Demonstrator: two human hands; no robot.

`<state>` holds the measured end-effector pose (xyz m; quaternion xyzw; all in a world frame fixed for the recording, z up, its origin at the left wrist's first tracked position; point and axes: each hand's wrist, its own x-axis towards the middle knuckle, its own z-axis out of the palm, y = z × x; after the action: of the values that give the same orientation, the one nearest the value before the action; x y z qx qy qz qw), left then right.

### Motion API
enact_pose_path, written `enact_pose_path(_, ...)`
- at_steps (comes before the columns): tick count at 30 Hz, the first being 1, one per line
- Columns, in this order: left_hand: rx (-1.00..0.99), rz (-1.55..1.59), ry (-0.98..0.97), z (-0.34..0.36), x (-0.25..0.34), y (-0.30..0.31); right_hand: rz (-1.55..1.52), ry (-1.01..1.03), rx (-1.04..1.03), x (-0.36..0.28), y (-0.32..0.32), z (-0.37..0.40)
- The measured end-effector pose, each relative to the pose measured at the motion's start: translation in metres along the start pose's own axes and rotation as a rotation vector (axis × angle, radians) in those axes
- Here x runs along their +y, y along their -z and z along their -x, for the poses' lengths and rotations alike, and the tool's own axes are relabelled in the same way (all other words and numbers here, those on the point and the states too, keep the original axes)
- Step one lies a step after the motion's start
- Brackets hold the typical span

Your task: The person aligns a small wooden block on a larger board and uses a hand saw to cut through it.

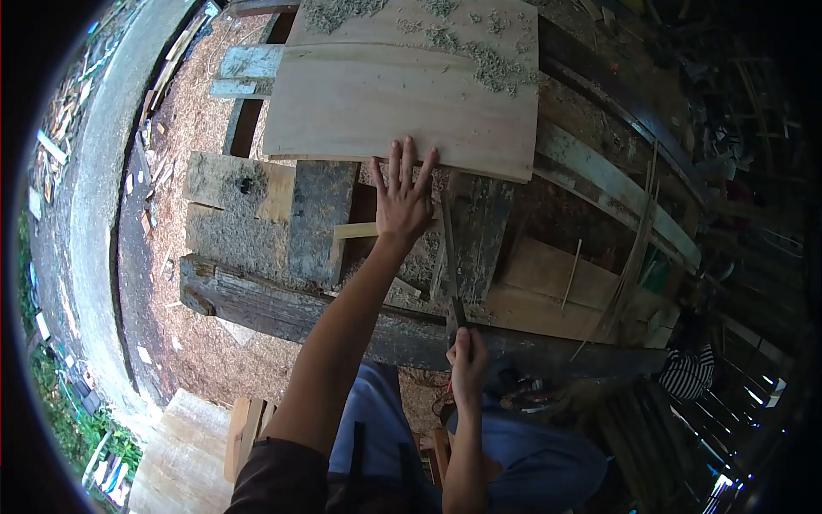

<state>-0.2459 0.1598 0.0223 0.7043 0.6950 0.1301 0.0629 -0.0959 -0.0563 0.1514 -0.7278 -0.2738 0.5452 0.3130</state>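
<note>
A wide, pale wooden board lies over the workbench, sawdust heaped on its far part. My left hand is spread open, its fingertips resting on the board's near edge. In my right hand is the handle of a handsaw, with fingers wrapped round it. The narrow blade points away from me, its tip close to the board's near edge, just right of my left hand. Beneath my left wrist, a short yellowish wood strip lies across the bench.
A thick, weathered beam runs along the bench's near side. Dark planks cross the bench with gaps between them. Thin wood strips lie at the right. Sawdust covers the ground to the left, and a flat panel lies at the lower left.
</note>
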Motion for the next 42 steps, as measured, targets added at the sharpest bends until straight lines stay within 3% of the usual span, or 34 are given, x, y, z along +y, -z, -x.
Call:
enact_pose_path(5,0.027,0.04,-0.013,0.001,-0.001,0.001,-0.019,0.002,-0.011,-0.027,-0.003,0.007)
enact_pose_path(10,-0.027,0.029,-0.006,0.002,0.005,0.01,-0.172,-0.139,0.03,-0.06,0.003,-0.002)
enact_pose_path(12,-0.002,0.057,-0.013,0.001,0.002,0.012,-0.113,-0.109,0.017,-0.05,0.006,0.0)
enact_pose_path(14,-0.1,-0.129,0.002,-0.001,0.004,0.014,-0.052,-0.079,0.006,-0.017,0.006,0.004)
enact_pose_path(16,-0.093,-0.105,0.002,0.0,0.006,0.013,0.107,0.14,0.018,0.041,-0.014,0.009)
enact_pose_path(19,-0.047,-0.032,-0.031,-0.001,0.002,0.011,-0.133,0.054,0.029,0.062,-0.044,0.004)
enact_pose_path(22,-0.039,0.037,-0.042,0.003,0.0,0.008,-0.179,0.029,0.03,0.074,-0.054,0.007)
enact_pose_path(24,-0.063,-0.092,-0.048,0.0,0.0,0.008,-0.158,0.006,0.025,0.084,-0.042,0.015)
enact_pose_path(28,-0.034,-0.047,-0.042,-0.004,0.0,0.009,-0.071,-0.006,0.005,0.108,-0.021,0.024)
enact_pose_path(30,-0.101,-0.104,-0.031,0.0,0.004,0.012,-0.188,-0.08,-0.001,0.089,-0.033,0.025)
enact_pose_path(34,-0.063,0.024,-0.048,-0.001,-0.002,0.013,-0.148,0.081,0.038,0.069,-0.056,-0.002)
enact_pose_path(37,-0.061,-0.059,-0.041,0.0,0.001,0.008,-0.17,0.04,0.075,0.079,-0.046,0.035)
enact_pose_path(40,-0.05,-0.046,-0.033,0.0,0.002,0.009,-0.141,-0.05,0.028,0.067,-0.043,0.025)
enact_pose_path(42,-0.049,-0.034,-0.034,0.0,0.003,0.008,-0.109,0.018,0.033,0.068,-0.044,0.012)
